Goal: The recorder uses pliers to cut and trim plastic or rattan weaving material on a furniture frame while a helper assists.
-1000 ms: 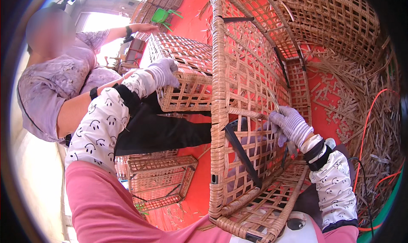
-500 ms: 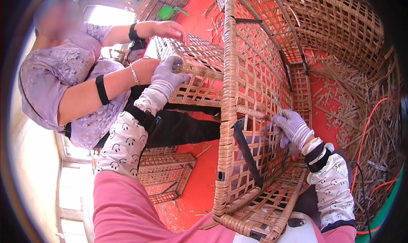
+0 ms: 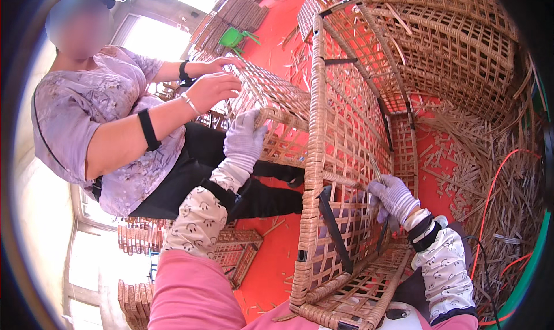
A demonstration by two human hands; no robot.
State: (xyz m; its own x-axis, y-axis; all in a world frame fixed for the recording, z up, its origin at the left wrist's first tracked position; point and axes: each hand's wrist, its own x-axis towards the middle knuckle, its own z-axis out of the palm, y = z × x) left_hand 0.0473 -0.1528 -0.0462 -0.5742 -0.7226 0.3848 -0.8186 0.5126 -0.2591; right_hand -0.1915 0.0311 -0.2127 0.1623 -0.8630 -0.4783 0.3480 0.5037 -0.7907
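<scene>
Here, a tall woven rattan frame [image 3: 340, 157] is steadied from both sides. Its thick plaited edge is met by the gloved left hand [image 3: 245, 142], fingers [image 3: 254, 128] curled against the weave just beside a smaller woven crate [image 3: 271, 107]. Inside the frame, a thin strip [image 3: 375, 171] is pinched by the clenched fingers [image 3: 384, 194] of the gloved right hand [image 3: 395, 197] (a dark tool hangs below them). The crate beyond the left fingers is gripped by another person's bare hands [image 3: 210, 87]
</scene>
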